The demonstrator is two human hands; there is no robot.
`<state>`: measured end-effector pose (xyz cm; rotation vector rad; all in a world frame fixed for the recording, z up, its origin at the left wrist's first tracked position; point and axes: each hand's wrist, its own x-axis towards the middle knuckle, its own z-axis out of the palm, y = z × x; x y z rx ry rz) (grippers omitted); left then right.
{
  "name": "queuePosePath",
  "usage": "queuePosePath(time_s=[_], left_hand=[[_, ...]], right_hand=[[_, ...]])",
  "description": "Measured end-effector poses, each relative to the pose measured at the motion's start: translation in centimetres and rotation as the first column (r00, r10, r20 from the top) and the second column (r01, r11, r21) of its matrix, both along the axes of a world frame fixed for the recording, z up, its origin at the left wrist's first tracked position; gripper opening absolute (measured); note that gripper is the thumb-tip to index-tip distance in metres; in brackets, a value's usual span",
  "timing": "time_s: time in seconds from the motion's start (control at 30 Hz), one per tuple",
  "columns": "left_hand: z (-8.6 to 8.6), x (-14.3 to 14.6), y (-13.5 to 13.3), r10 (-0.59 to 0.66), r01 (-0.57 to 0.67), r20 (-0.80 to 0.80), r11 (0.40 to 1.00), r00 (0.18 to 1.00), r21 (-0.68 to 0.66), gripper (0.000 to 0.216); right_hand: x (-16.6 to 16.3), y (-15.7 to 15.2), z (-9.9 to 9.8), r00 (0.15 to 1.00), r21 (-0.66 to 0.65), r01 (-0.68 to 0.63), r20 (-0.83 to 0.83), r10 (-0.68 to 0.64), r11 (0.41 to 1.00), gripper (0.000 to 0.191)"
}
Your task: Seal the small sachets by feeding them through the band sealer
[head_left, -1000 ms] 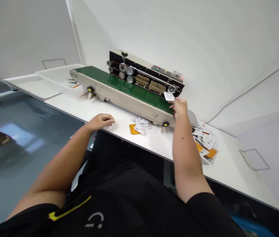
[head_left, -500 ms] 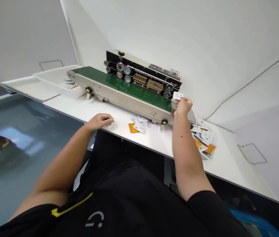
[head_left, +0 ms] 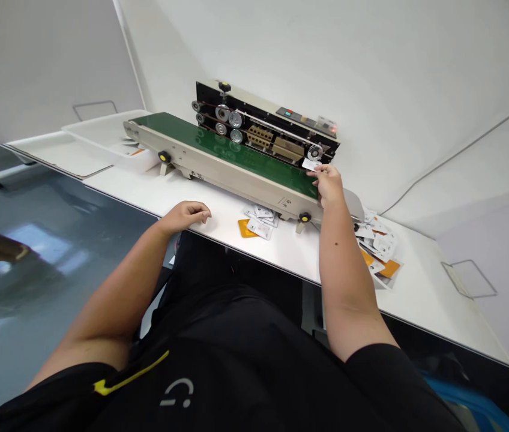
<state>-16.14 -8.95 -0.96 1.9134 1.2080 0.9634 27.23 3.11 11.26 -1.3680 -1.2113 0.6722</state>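
Note:
A band sealer (head_left: 254,135) stands lengthwise on the white table (head_left: 281,252), with its green conveyor belt (head_left: 227,147) facing me and black sealing wheels behind. My right hand (head_left: 329,185) pinches a small white sachet (head_left: 311,164) at the belt's right end, just over the belt edge. My left hand (head_left: 185,217) lies on the table's front edge, holding nothing, its fingers slightly apart. The nearest things to it are the sealer's beige front and a small pile of printed sachets (head_left: 259,223).
A larger heap of white and orange sachets (head_left: 377,251) lies right of the sealer, beyond my right forearm. A white plastic tray (head_left: 101,135) stands behind the sealer's left end. A grey cable (head_left: 452,153) runs along the wall. Dark floor lies beyond the table's front edge.
My right hand has moved left and back toward the belt with the sachet still pinched. My left hand has stayed in place on the table edge.

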Motion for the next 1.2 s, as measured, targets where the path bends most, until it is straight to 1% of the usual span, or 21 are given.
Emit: queuePosePath(time_s=[0.07,0.1,0.17,0.23,0.27,0.3,0.33,0.37,0.4,0.43,0.47,0.53,0.57,0.6,0.7,0.77,0.8,0.9,1.0,1.13,1.2], left_hand=[[0.0,0.0,0.0,-0.002,0.002,-0.006,1.0,1.0,0.008,0.044],[0.1,0.1,0.0,-0.005,0.005,-0.009,1.0,1.0,0.011,0.044],[0.2,0.2,-0.1,-0.011,0.011,-0.005,1.0,1.0,0.014,0.044],[0.4,0.3,-0.2,-0.009,0.008,0.022,1.0,1.0,0.004,0.044],[0.4,0.3,-0.2,-0.007,0.007,0.04,1.0,0.999,-0.009,0.043],[0.4,0.3,-0.3,-0.007,0.008,0.055,1.0,0.998,-0.027,0.042],[0.4,0.3,-0.3,-0.009,0.012,0.067,0.999,0.998,-0.046,0.041],[0.4,0.3,-0.3,-0.013,0.018,0.072,0.998,0.997,-0.064,0.04],[0.3,0.3,-0.3,-0.018,0.024,0.071,0.997,0.997,-0.077,0.039],[0.2,0.3,-0.3,-0.022,0.027,0.064,0.996,0.998,-0.082,0.038],[0.2,0.3,-0.3,-0.022,0.026,0.054,0.996,0.998,-0.081,0.037],[0.1,0.2,-0.3,-0.014,0.016,0.025,0.997,1.0,-0.076,0.038],[0.0,0.2,-0.3,-0.008,0.009,0.006,0.997,1.0,-0.075,0.039],[0.0,0.2,-0.4,-0.003,0.002,-0.013,0.997,1.0,-0.076,0.04],[0.2,0.4,-0.5,0.008,-0.013,-0.062,0.997,0.998,-0.077,0.04],[0.2,0.6,-0.5,0.01,-0.015,-0.068,0.998,0.998,-0.065,0.04],[0.3,0.7,-0.5,0.012,-0.016,-0.064,0.998,0.998,-0.058,0.04],[0.2,0.9,-0.5,0.017,-0.02,-0.058,0.999,0.998,-0.048,0.039],[0.1,1.1,-0.3,0.017,-0.02,-0.071,0.999,0.997,-0.043,0.039],[-0.1,1.1,-0.2,0.012,-0.015,-0.082,0.999,0.997,-0.04,0.038],[0.0,1.1,-0.2,0.013,-0.016,-0.09,0.999,0.996,-0.043,0.038]], right_hand=[[0.0,-0.5,0.4,0.998,0.03,-0.003,0.062,0.001,1.0,0.021],[-0.1,-1.0,0.5,0.993,0.076,0.022,0.117,-0.031,0.997,0.021],[-0.5,-2.7,0.4,0.961,0.219,0.097,0.232,-0.149,0.971,0.02],[-1.7,-5.1,-0.5,0.917,0.378,0.147,0.296,-0.269,0.914,0.021],[-2.7,-6.6,-1.4,0.908,0.426,0.144,0.302,-0.291,0.893,0.024],[-3.9,-8.1,-2.7,0.904,0.458,0.099,0.33,-0.272,0.883,0.027],[-5.3,-9.7,-4.1,0.897,0.443,-0.002,0.397,-0.194,0.897,0.028],[-6.8,-11.1,-5.7,0.869,0.376,-0.143,0.49,-0.066,0.915,0.028],[-8.2,-12.4,-7.4,0.805,0.253,-0.283,0.587,0.086,0.925,0.029],[-9.6,-13.5,-9.0,0.728,0.136,-0.363,0.659,0.189,0.922,0.032],[-10.9,-14.3,-10.4,0.649,0.016,-0.4,0.711,0.271,0.916,0.042],[-12.6,-15.1,-12.6,0.528,-0.17,-0.398,0.761,0.376,0.902,0.063],[-13.1,-15.2,-13.3,0.493,-0.224,-0.389,0.769,0.407,0.894,0.068],[-13.4,-15.1,-13.8,0.474,-0.255,-0.388,0.769,0.429,0.886,0.068],[-13.4,-14.4,-14.3,0.479,-0.252,-0.424,0.753,0.452,0.87,0.051],[-13.2,-14.1,-14.3,0.515,-0.23,-0.431,0.731,0.447,0.872,0.041],[-13.1,-14.1,-14.2,0.537,-0.218,-0.431,0.718,0.444,0.875,0.039],[-12.8,-14.2,-14.1,0.599,-0.159,-0.426,0.688,0.409,0.891,0.041],[-12.6,-14.4,-13.9,0.631,-0.108,-0.39,0.692,0.351,0.914,0.055],[-12.4,-14.5,-13.7,0.619,-0.182,-0.379,0.679,0.395,0.907,0.066],[-12.3,-14.5,-13.6,0.642,-0.195,-0.383,0.647,0.412,0.903,0.066]])
